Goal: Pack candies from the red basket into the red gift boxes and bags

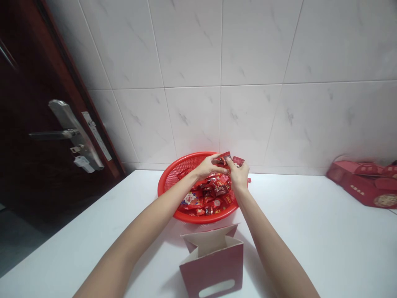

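Both my hands meet over the back right rim of a red plastic basket [167, 176] that holds several shiny red candy packets [192, 200]. My right hand [239, 174] is closed on small wrapped candies [238, 161], its thumb pressed on a dark red packet [226, 156]. From the other side, my left hand [208, 167] reaches in, finger and thumb curved around that same packet's left end. Nearer to me, between my forearms, stands a dark pink paper box [214, 265] with its top open and a handle slot in its front.
The white table [310, 231] runs up to a tiled wall [192, 49]. At the far right lie folded red cardboard boxes [359, 182]. A dark wooden door [27, 124] with a metal handle and keys stands at left. A small red scrap [249, 180] lies beside the basket.
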Tool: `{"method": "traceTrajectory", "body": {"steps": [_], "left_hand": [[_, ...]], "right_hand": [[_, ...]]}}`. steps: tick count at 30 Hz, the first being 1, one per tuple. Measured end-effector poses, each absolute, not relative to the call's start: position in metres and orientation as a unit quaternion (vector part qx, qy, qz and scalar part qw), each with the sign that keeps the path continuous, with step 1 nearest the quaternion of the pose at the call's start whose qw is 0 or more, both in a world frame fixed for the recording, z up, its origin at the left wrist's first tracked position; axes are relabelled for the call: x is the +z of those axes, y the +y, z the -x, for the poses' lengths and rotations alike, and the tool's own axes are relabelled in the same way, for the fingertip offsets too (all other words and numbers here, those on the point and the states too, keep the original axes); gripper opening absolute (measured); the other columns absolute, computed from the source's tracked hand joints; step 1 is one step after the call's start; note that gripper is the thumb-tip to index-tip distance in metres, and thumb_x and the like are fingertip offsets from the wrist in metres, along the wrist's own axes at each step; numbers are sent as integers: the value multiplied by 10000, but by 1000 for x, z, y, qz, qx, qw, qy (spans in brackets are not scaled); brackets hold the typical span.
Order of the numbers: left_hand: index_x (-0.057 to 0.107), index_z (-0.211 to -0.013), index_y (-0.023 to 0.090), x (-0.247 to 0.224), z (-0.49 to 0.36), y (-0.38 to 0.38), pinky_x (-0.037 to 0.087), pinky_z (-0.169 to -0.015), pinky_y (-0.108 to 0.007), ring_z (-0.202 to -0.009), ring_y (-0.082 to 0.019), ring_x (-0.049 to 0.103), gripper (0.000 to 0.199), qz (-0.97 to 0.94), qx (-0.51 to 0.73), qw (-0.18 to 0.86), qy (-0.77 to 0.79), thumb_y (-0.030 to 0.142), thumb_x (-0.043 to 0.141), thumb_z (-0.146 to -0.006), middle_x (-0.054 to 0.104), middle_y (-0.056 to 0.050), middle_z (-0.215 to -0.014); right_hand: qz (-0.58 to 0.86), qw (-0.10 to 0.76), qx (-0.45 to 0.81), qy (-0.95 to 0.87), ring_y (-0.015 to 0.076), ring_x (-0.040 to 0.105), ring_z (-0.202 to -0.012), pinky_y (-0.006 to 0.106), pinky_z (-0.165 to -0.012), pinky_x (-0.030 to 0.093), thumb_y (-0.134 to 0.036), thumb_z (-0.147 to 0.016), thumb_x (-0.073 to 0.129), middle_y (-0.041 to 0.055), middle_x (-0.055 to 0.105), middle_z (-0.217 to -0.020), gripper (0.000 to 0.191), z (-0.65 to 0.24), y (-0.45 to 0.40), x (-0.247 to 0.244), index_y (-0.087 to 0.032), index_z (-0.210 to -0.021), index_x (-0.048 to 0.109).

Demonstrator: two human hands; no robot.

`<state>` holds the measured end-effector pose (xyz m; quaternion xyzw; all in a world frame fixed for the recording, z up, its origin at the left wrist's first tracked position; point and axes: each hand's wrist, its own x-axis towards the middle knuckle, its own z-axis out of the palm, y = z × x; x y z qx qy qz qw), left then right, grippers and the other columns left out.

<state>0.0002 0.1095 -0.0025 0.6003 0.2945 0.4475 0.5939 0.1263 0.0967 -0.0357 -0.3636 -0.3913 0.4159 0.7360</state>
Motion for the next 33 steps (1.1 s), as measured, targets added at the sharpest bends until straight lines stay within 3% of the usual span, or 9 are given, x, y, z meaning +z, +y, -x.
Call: {"method": "traceTrajectory", "body": {"steps": [5, 11, 17, 23, 30, 33], "left_hand": [[698, -1008, 140, -2, -1, 110, 569, -857, -404, -849, -200, 696, 625, -592, 479, 572, 305, 95, 948, -438, 743, -64, -932], [688, -1118, 173, 4, 8, 113, 539, -926, -414, -914, -194, 683, 678, -595, 493, 559, 298, 99, 924, -487, 723, -43, -953], [665, -1160, 167, 4, 13, 121, 517, -932, -382, -961, -200, 664, 708, -595, 546, 500, 313, 167, 930, -504, 711, -36, -928], [663, -1161, 155, 3, 12, 119, 517, -930, -395, -943, -205, 659, 718, -593, 543, 501, 319, 139, 926, -493, 699, -40, -913], [667, -1147, 172, 6, 14, 118, 504, -899, -361, -921, -192, 646, 681, -607, 533, 498, 315, 216, 920, -517, 692, -29, -914], [688, -1047, 179, 12, 17, 116, 497, -818, -310, -842, -164, 641, 516, -615, 516, 486, 345, 337, 875, -593, 692, -28, -913]], "right_hand": [[360, 750, 420, -362, 178, 661, -694, 292, -627, 540, -423, -650, 772, 6, 707, -729, 301, -127, 98, -35, -200, -783, 620], [371, 773, 437, -270, 164, 646, -670, 285, -601, 553, -332, -650, 755, -7, 674, -699, 244, -127, 96, -28, -196, -754, 581], [362, 707, 539, -281, 152, 665, -716, 281, -593, 617, -233, -683, 703, -28, 656, -708, 140, -127, 84, -14, -203, -759, 589], [327, 693, 552, -330, 164, 668, -754, 255, -536, 614, -303, -606, 824, 21, 698, -820, 298, -125, 74, -7, -176, -816, 655], [314, 688, 555, -347, 160, 650, -719, 255, -524, 595, -280, -568, 831, 10, 676, -770, 308, -124, 75, -8, -171, -795, 653], [334, 699, 538, -333, 147, 646, -691, 254, -545, 591, -269, -609, 784, -1, 668, -745, 244, -126, 77, -11, -174, -788, 649]]}}
